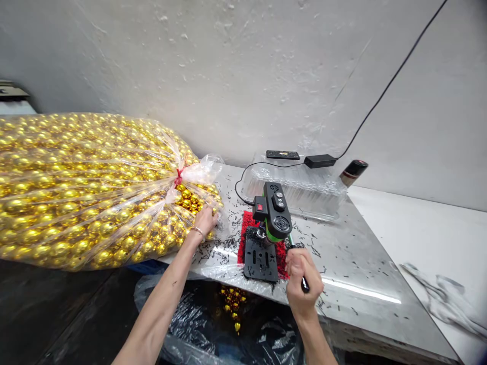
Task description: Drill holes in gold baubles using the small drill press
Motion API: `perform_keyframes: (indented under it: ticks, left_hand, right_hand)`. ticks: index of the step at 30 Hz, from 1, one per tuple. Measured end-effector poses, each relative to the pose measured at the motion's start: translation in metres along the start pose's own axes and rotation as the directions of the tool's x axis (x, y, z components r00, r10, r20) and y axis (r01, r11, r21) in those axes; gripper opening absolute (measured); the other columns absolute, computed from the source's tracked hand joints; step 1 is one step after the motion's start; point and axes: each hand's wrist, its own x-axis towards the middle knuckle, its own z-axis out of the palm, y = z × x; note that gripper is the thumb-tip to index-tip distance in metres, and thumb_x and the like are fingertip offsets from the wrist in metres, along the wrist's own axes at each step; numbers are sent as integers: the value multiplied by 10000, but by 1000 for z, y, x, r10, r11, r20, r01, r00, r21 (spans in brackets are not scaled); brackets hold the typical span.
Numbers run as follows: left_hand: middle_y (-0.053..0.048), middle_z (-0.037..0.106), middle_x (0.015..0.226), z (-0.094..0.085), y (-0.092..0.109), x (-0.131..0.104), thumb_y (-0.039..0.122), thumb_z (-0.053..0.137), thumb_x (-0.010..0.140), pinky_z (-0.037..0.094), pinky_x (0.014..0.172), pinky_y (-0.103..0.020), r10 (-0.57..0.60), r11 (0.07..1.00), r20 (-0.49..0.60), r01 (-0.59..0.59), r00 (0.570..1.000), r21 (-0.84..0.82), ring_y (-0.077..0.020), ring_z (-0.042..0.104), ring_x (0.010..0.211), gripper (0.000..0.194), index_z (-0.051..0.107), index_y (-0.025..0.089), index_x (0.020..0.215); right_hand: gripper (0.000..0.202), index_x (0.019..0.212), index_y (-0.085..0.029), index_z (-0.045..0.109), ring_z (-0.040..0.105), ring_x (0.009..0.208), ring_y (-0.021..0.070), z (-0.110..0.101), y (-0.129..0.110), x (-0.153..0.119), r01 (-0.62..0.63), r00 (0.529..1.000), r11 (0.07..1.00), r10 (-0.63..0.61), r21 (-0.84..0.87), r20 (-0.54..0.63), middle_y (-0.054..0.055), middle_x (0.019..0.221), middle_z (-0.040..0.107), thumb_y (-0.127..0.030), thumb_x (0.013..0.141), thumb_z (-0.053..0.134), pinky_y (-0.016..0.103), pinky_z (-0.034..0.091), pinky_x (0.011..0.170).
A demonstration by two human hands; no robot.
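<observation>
1. clear bag (76, 182): left side, lying down, bulging, red tie (178, 176) cinching it.
2. gold balls (185, 195): shiny, round, packed inside.
3. black press (277, 210): upright right of bag, slotted base plate (261, 261) flat.
4. black-handled lever (305, 285): off press's right side, angled down.

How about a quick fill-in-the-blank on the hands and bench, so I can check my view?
1. The hand gripping the black handle is the person's ____ one.
2. The left hand is at a clear bag of shiny ____-coloured balls.
3. The mat beneath the machine is ____.

Missing words: right; gold; red.
</observation>
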Motion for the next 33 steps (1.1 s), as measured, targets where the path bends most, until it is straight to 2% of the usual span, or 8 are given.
perform_keyframes:
  ticks: [3, 6, 8, 11, 13, 17, 24, 33]
  left_hand:
    - [-76, 702, 945, -13, -11, -26, 318, 637, 858, 551, 682, -292, -22, 904, 5, 22, 1000, -426, -185, 681, 772, 459, 592, 151, 1282]
    - [-39, 698, 903, -18, -18, -61, 347, 747, 769, 565, 675, -254, -88, 461, 124, 151, 988, -874, -145, 685, 740, 549, 596, 171, 1266]
    - [-46, 712, 938, -14, -16, -85, 334, 753, 771, 580, 736, -259, -100, 239, 242, 259, 965, -936, -142, 699, 792, 504, 616, 183, 1231]
    - [-61, 723, 1047, 4, -7, -111, 333, 715, 815, 581, 858, -308, -98, 94, 343, 352, 934, -931, -163, 707, 905, 420, 634, 198, 1204]
    - [-62, 723, 1085, 23, 2, -119, 330, 716, 813, 572, 897, -339, -92, 121, 365, 374, 927, -920, -171, 705, 917, 423, 640, 200, 1209]
    - [-97, 724, 1129, 66, 19, -120, 352, 732, 789, 551, 913, -379, -51, 378, 307, 302, 950, -875, -209, 692, 958, 470, 653, 162, 1212]
    - [-106, 750, 1029, 107, 39, -116, 348, 690, 817, 513, 905, -423, 171, 843, -18, -155, 985, -514, -258, 680, 946, 357, 711, 171, 1126]
    - [-110, 729, 1097, 104, 41, -112, 323, 621, 891, 432, 1027, -507, 472, 847, -86, -478, 878, -233, -270, 662, 1015, 273, 677, 199, 1127]
  right_hand:
    - [302, 634, -201, 447, 505, 657, 133, 1, 1, -1, 0, 1000, 1000, 0, -2, -9, 11, 680, 521, -79, 911, 435, 280, 390, 585]
    - [312, 622, -205, 439, 502, 645, 138, 2, 1, -2, -16, 999, 1000, 16, 10, -27, 8, 661, 513, -92, 913, 432, 286, 386, 581]
    - [313, 621, -205, 437, 503, 644, 136, 2, 0, -2, -21, 999, 1000, 22, 13, -25, 6, 663, 513, -92, 914, 430, 285, 386, 580]
    - [311, 628, -202, 438, 513, 653, 131, 1, -2, 0, -15, 1000, 1000, 15, 2, -6, 7, 681, 521, -80, 913, 425, 278, 384, 581]
    - [305, 635, -202, 442, 519, 655, 131, 1, -3, 1, -9, 1000, 1000, 9, -8, 1, 7, 686, 525, -78, 913, 421, 275, 382, 577]
    - [278, 671, -201, 461, 506, 638, 126, 0, -4, 2, 7, 1000, 999, -6, -32, 22, 4, 689, 519, -75, 914, 411, 272, 380, 567]
    - [291, 665, -204, 462, 519, 653, 132, -2, -6, 2, -6, 999, 999, 8, -54, 44, 10, 686, 522, -79, 919, 396, 281, 402, 584]
    - [286, 675, -206, 454, 529, 670, 130, -1, -5, -1, 1, 999, 999, 0, -38, 42, 8, 697, 525, -59, 914, 395, 274, 414, 594]
